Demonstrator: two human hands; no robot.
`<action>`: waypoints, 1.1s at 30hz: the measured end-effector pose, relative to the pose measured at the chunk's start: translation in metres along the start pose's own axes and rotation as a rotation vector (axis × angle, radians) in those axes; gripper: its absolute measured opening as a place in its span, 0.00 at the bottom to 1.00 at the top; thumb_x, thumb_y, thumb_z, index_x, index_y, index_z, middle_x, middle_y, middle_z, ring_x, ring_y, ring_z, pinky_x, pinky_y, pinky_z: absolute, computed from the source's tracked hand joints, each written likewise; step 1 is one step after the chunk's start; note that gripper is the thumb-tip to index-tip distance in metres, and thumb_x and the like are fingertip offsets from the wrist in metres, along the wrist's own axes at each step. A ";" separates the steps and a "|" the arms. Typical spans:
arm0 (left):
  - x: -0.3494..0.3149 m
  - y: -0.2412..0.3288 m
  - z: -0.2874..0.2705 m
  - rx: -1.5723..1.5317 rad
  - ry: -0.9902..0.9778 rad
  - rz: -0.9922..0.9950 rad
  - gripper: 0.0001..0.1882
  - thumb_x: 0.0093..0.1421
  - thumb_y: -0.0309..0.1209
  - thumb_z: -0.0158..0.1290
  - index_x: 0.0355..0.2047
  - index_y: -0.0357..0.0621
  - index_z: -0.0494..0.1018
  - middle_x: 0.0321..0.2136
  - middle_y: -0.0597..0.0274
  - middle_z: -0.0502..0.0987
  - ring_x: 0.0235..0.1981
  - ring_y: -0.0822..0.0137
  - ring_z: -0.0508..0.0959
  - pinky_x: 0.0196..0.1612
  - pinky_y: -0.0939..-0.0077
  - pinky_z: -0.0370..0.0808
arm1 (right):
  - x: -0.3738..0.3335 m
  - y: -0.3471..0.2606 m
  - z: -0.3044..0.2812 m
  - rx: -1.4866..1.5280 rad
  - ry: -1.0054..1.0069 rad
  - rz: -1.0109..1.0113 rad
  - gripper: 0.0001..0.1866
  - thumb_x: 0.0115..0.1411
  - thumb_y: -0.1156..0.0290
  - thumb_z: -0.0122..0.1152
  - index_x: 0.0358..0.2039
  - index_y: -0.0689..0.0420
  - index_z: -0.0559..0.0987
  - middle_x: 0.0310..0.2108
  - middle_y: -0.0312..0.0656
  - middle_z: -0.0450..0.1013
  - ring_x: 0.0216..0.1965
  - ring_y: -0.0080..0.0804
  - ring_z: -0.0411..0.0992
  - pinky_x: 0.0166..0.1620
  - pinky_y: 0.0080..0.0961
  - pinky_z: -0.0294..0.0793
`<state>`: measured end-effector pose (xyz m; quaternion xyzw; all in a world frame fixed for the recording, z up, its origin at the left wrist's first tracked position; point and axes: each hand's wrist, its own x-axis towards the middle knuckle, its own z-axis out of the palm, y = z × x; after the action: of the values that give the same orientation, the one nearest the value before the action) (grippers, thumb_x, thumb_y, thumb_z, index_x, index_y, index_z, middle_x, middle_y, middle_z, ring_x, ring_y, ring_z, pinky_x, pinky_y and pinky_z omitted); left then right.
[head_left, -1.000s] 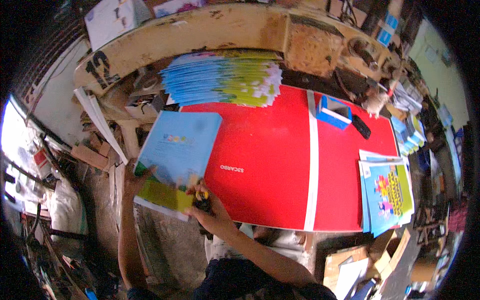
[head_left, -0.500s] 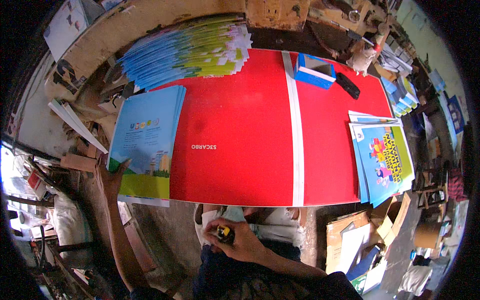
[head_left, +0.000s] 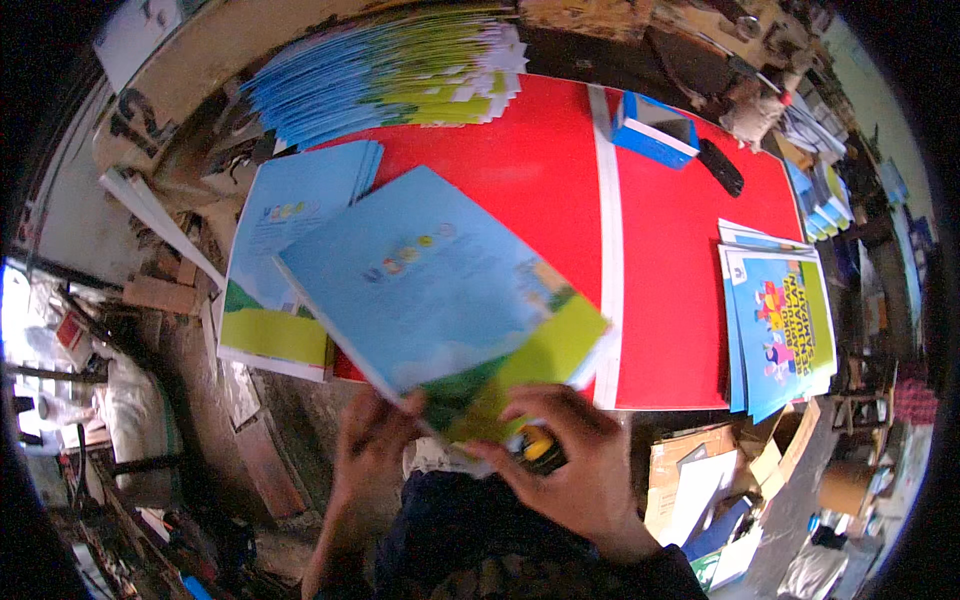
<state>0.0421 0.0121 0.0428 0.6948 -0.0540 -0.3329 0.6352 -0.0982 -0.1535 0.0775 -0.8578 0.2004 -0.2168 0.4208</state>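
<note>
A blue-and-green booklet [head_left: 440, 280] is held tilted over the table's near edge, back cover up. My left hand [head_left: 372, 445] is closed on its lower left edge, thumb on top. My right hand [head_left: 585, 480] is curled round a small black-and-yellow tool [head_left: 540, 448], whose kind I cannot make out. Its thumb and forefinger are at the booklet's lower corner; whether they pinch it is unclear. Partly under the held booklet, a stack of similar booklets [head_left: 285, 205] lies at the table's left.
The red table [head_left: 480, 150] has a white strip [head_left: 608, 220]. At the back lies a fanned pile of booklets [head_left: 380, 80]. A blue box [head_left: 655, 135] and a black oblong object [head_left: 722, 168] are at the back right; more booklets [head_left: 780, 310] lie front right. Cardboard [head_left: 690, 460] stands below.
My left hand has brought a booklet from the left stack toward me, and it is now turned at an angle. My right hand has risen to the booklet's corner, still holding the tool.
</note>
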 end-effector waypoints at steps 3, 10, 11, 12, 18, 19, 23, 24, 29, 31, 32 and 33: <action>-0.006 -0.011 0.026 -0.173 -0.170 -0.099 0.22 0.69 0.30 0.58 0.60 0.36 0.70 0.49 0.54 0.79 0.51 0.61 0.80 0.53 0.62 0.80 | 0.007 -0.008 -0.021 -0.126 -0.015 0.021 0.33 0.44 0.59 0.87 0.46 0.61 0.80 0.36 0.44 0.81 0.38 0.38 0.84 0.41 0.32 0.84; 0.016 -0.074 0.036 -0.381 -0.504 0.080 0.38 0.60 0.37 0.71 0.63 0.36 0.64 0.56 0.57 0.75 0.56 0.65 0.76 0.59 0.62 0.76 | -0.007 -0.020 -0.030 -0.294 -0.078 0.061 0.27 0.51 0.50 0.80 0.41 0.56 0.78 0.34 0.39 0.81 0.35 0.42 0.82 0.37 0.38 0.82; 0.015 -0.081 0.039 -0.405 -0.472 0.114 0.40 0.58 0.39 0.72 0.63 0.36 0.64 0.55 0.58 0.76 0.55 0.66 0.77 0.58 0.63 0.77 | -0.009 -0.021 -0.030 -0.297 -0.084 0.062 0.27 0.51 0.50 0.80 0.41 0.56 0.78 0.34 0.39 0.81 0.35 0.42 0.82 0.37 0.38 0.82; 0.014 -0.083 0.041 -0.423 -0.443 0.130 0.40 0.56 0.41 0.73 0.62 0.35 0.65 0.54 0.59 0.76 0.54 0.67 0.77 0.57 0.64 0.77 | -0.010 -0.020 -0.030 -0.278 -0.088 0.066 0.27 0.51 0.51 0.80 0.40 0.55 0.78 0.33 0.40 0.80 0.34 0.42 0.82 0.37 0.38 0.81; 0.011 -0.073 0.049 -0.446 -0.395 0.148 0.38 0.54 0.48 0.74 0.55 0.35 0.72 0.47 0.63 0.80 0.48 0.72 0.79 0.51 0.70 0.80 | -0.002 -0.036 -0.035 -0.247 -0.115 0.111 0.26 0.49 0.51 0.82 0.35 0.54 0.77 0.30 0.41 0.79 0.31 0.43 0.81 0.35 0.37 0.81; 0.012 -0.074 0.051 -0.455 -0.385 0.160 0.38 0.54 0.49 0.74 0.54 0.35 0.72 0.46 0.64 0.80 0.47 0.73 0.80 0.50 0.71 0.80 | -0.002 -0.038 -0.035 -0.254 -0.099 0.116 0.26 0.49 0.51 0.82 0.35 0.54 0.77 0.29 0.41 0.79 0.31 0.43 0.81 0.35 0.37 0.81; 0.020 -0.089 0.057 -0.561 -0.564 0.093 0.36 0.55 0.49 0.72 0.53 0.36 0.73 0.39 0.67 0.82 0.39 0.77 0.81 0.43 0.76 0.82 | -0.002 -0.048 -0.033 -0.223 -0.072 0.171 0.26 0.48 0.51 0.83 0.34 0.53 0.76 0.28 0.41 0.79 0.29 0.43 0.81 0.35 0.36 0.81; 0.013 -0.068 0.061 -0.579 -0.519 0.119 0.35 0.56 0.48 0.72 0.53 0.35 0.73 0.38 0.67 0.83 0.37 0.78 0.81 0.41 0.78 0.81 | -0.002 -0.049 -0.033 -0.244 -0.063 0.210 0.27 0.47 0.51 0.84 0.34 0.53 0.76 0.28 0.41 0.78 0.28 0.43 0.81 0.34 0.36 0.81; 0.012 -0.063 0.065 -0.605 -0.479 0.220 0.34 0.58 0.45 0.71 0.55 0.35 0.73 0.37 0.65 0.84 0.36 0.79 0.82 0.41 0.79 0.82 | -0.004 -0.052 -0.033 -0.279 -0.039 0.229 0.28 0.45 0.49 0.85 0.34 0.54 0.77 0.28 0.40 0.79 0.27 0.42 0.82 0.33 0.36 0.82; 0.014 -0.071 0.066 -0.620 -0.457 0.235 0.35 0.57 0.43 0.72 0.56 0.33 0.72 0.39 0.62 0.84 0.37 0.77 0.83 0.43 0.77 0.83 | -0.005 -0.052 -0.036 -0.240 -0.047 0.248 0.29 0.44 0.48 0.85 0.33 0.54 0.78 0.26 0.40 0.79 0.26 0.40 0.82 0.33 0.34 0.82; 0.014 -0.073 0.067 -0.627 -0.449 0.239 0.36 0.56 0.43 0.72 0.57 0.33 0.72 0.40 0.61 0.85 0.38 0.77 0.83 0.44 0.77 0.83 | -0.005 -0.052 -0.036 -0.244 -0.050 0.249 0.29 0.44 0.48 0.85 0.33 0.54 0.78 0.26 0.40 0.79 0.26 0.40 0.82 0.33 0.34 0.82; 0.016 -0.072 0.068 -0.722 -0.522 0.234 0.37 0.56 0.40 0.73 0.59 0.32 0.70 0.40 0.60 0.85 0.38 0.76 0.84 0.45 0.76 0.83 | -0.005 -0.053 -0.037 -0.229 -0.042 0.267 0.29 0.43 0.48 0.86 0.32 0.54 0.79 0.25 0.40 0.79 0.26 0.38 0.82 0.33 0.33 0.82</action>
<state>-0.0069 -0.0402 -0.0272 0.3114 -0.1710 -0.4201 0.8351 -0.1144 -0.1445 0.1396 -0.8703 0.3269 -0.1170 0.3493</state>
